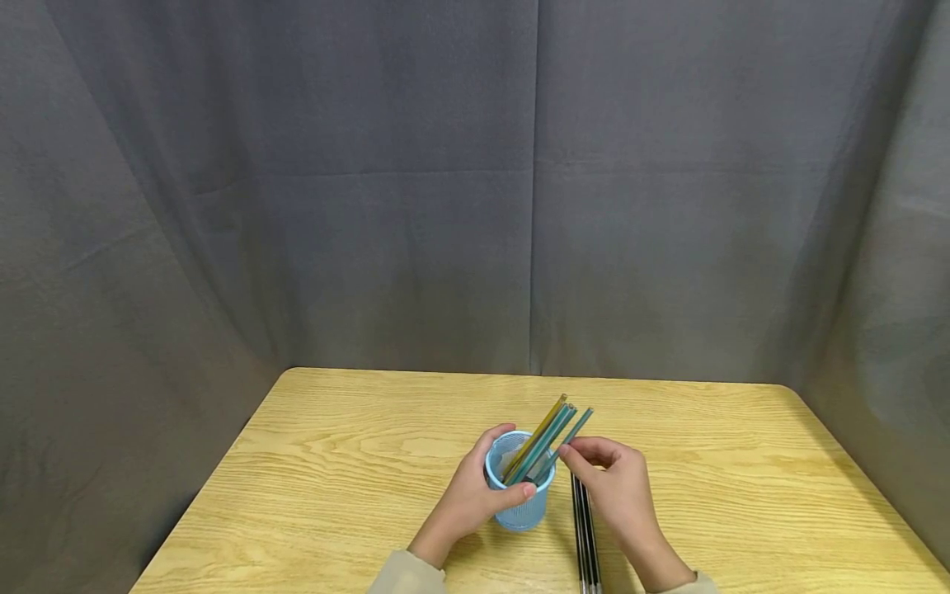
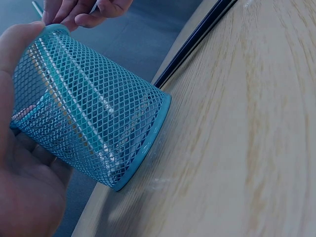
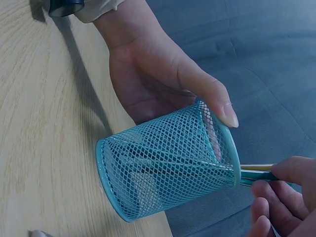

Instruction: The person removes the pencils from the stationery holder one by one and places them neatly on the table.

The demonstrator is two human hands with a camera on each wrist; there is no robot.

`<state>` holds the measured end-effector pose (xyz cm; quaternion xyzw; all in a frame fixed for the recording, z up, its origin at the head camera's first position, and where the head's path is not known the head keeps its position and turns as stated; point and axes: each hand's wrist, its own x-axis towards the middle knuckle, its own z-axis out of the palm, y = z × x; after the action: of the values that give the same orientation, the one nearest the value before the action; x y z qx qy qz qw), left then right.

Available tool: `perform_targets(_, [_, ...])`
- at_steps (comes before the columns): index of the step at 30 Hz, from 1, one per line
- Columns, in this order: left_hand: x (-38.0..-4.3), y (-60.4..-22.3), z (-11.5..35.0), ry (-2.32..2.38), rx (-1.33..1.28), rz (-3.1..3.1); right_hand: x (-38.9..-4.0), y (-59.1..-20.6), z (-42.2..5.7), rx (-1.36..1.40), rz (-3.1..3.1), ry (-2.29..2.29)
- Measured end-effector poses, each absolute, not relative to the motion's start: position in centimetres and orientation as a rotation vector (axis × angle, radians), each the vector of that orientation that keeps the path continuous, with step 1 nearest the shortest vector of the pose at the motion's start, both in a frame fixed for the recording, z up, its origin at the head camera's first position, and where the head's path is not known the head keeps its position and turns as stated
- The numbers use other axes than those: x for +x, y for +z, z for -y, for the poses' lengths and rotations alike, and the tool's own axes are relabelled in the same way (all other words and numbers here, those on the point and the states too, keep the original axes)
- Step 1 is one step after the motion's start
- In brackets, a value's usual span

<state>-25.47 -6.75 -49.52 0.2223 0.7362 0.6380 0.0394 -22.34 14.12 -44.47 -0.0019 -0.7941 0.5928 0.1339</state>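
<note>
A light-blue wire mesh pencil cup [image 1: 522, 515] is gripped near its rim by my left hand [image 1: 472, 491], thumb on the near side and fingers round the far side. Several pencils lean to the right inside it: a yellow one [image 1: 552, 414] and some teal ones [image 1: 547, 439]. Apart from these, my right hand [image 1: 618, 487] pinches one teal pencil [image 1: 581, 423] between thumb and fingers, its lower end inside the cup. The mesh wall [image 2: 94, 89] shows pencil shafts through it in the left wrist view. Whether the tilted base fully touches the table is unclear.
Long thin black sticks [image 1: 585, 536] with silvery near ends lie on the wooden table [image 1: 334, 478], just right of the cup and partly under my right hand. Grey curtains [image 1: 401, 206] stand behind the table and at both sides. A dark round object [image 3: 65, 7] shows beside the left sleeve.
</note>
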Motion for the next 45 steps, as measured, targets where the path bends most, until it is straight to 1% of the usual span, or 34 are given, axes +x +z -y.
perform_targets(28, [-25.6, -49.8, 6.7, 1.966, 0.691, -2.248, -21.5, -42.9, -15.0, 0.027, 2.242, 1.755])
perform_targets(45, [-25.7, -49.9, 6.7, 1.959, 0.694, -2.266, -21.3, -42.6, -15.8, 0.002, 2.218, 1.751])
